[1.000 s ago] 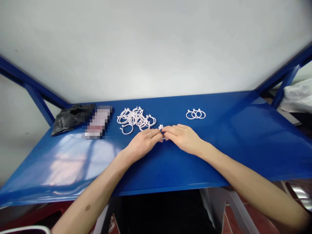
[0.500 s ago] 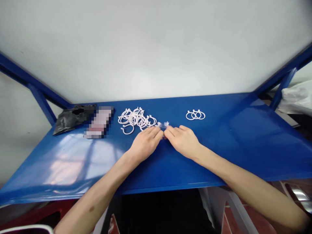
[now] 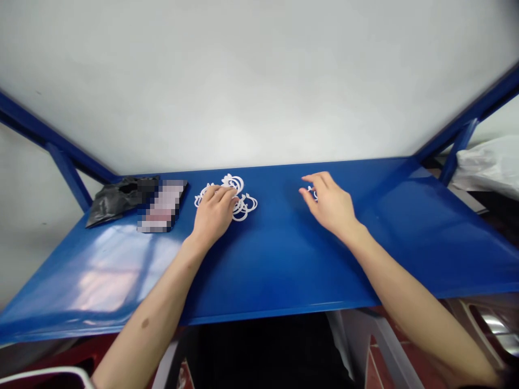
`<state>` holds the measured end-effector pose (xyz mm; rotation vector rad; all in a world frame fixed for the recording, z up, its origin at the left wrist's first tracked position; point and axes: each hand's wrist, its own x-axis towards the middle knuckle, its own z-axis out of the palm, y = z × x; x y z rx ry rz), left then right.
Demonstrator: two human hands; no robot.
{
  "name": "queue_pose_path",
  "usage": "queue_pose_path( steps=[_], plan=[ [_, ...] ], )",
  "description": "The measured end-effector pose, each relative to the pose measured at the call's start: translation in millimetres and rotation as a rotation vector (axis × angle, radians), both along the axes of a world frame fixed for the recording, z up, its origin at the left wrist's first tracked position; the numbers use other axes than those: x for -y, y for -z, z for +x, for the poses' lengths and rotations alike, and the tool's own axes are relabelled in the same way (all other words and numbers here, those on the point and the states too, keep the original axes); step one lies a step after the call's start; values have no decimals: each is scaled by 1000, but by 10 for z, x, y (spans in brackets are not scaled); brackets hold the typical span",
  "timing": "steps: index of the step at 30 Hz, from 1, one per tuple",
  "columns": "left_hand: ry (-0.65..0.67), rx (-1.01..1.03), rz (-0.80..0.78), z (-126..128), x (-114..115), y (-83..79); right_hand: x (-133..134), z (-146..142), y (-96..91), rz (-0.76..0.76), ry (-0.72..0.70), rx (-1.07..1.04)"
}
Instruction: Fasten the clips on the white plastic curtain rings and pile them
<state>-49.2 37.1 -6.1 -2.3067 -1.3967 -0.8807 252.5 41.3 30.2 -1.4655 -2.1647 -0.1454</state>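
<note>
A loose pile of white plastic rings point(image 3: 239, 209), each with small knobbed tabs like curtain rings, lies left of centre on the blue table. Over the pile's left part rests my left hand point(image 3: 214, 212), fingers stretched across the rings and thumb apart; it covers several of them. Further right, my right hand point(image 3: 330, 202) hovers with its thumb and forefinger spread and nothing visible between them. Beneath it, part of a small group of white rings point(image 3: 310, 189) shows between thumb and finger; the palm hides the others.
A crumpled black plastic bag point(image 3: 117, 201) lies at the table's left end, beside a flat, blurred-out rectangular object point(image 3: 164, 205). Blue frame bars point(image 3: 68, 173) rise at both ends, with a pale wall behind. White plastic bagging point(image 3: 486, 165) sits beyond the right edge.
My hands, together at the centre before, have moved apart. The left went onto the ring pile; the right opened and moved over the rings at right. The ring between them is no longer at the centre.
</note>
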Motion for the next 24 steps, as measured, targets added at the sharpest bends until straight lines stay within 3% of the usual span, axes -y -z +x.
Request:
queue_pose_path(
  steps=[2,4,11,18,24],
  plan=[
    [-32,10,-15,-50,-44,23,-103,201,-38,-81,157,77],
    [-48,19,-30,-59,-60,52,-180,381,-56,-184,220,156],
    [-76,-12,40,-35,-47,105,-258,626,-25,-423,176,273],
    [-112,-20,50,-25,-27,98,-290,577,19,-447,144,292],
    [-97,4,56,16,17,44,-208,320,26,-357,-9,332]
  ],
)
